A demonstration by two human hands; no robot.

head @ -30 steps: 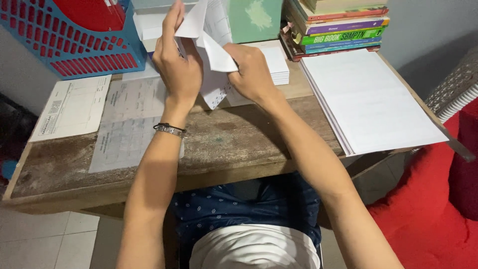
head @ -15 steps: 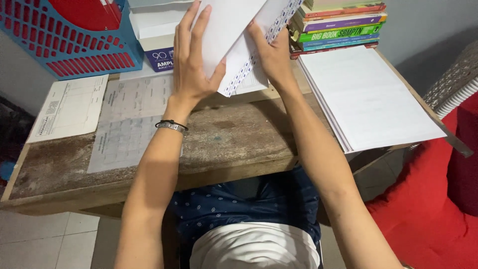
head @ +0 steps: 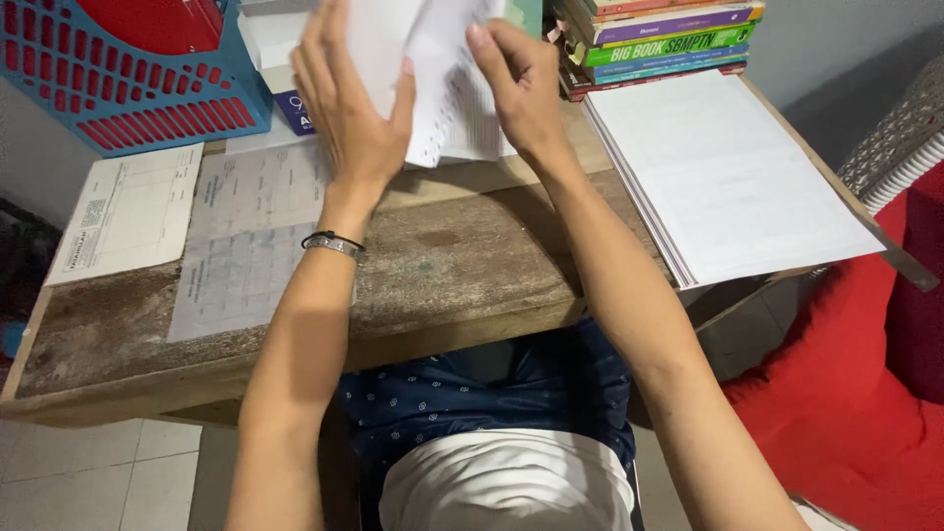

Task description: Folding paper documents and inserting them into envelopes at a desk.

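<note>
Both hands clamp white printed sheets: the left hand (head: pixel 349 108) flat against one sheet (head: pixel 379 39); the right hand (head: pixel 516 84) pinching the printed paper (head: pixel 462 118) above the wooden desk (head: pixel 472 261); a firm grip near the edges should prevent creasing; below the wrists lie forms (head: pixel 246 236); right of the grip, a paper stack (head: pixel 728 177).

soft even indoor light, faint shadows, slight motion blur

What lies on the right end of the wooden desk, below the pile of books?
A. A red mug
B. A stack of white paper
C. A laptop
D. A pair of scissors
B, a stack of white paper lies at the desk's right end, just below the books.
</note>
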